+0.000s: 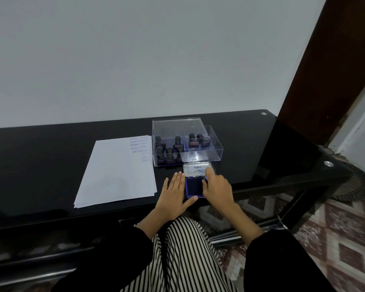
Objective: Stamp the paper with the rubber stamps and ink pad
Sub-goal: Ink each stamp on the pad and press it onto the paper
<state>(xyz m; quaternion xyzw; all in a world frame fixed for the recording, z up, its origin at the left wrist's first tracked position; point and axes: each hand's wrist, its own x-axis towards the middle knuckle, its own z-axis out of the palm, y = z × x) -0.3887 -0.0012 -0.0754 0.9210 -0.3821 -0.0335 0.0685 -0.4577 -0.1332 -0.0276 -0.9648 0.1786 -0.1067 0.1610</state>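
Note:
A blue ink pad (193, 186) lies open near the front edge of the black table (51, 157), its silver lid (195, 170) standing up behind it. My left hand (174, 194) rests flat on the table just left of the pad, thumb against its front edge. My right hand (217, 188) holds the pad's right side, with the thumb on the edge and the index finger on the lid. A stack of white paper (116, 178) lies to the left, with blue stamp marks (139, 146) at its far right corner. Several dark rubber stamps (169, 152) stand in a clear box (214, 148).
The clear box stands directly behind the ink pad, with its clear lid tucked under or behind it. The table ends on the right at a glass section with a metal stud (328, 163). My striped trousers (177, 249) are below the front edge. A wooden door frame (325, 70) rises at the right.

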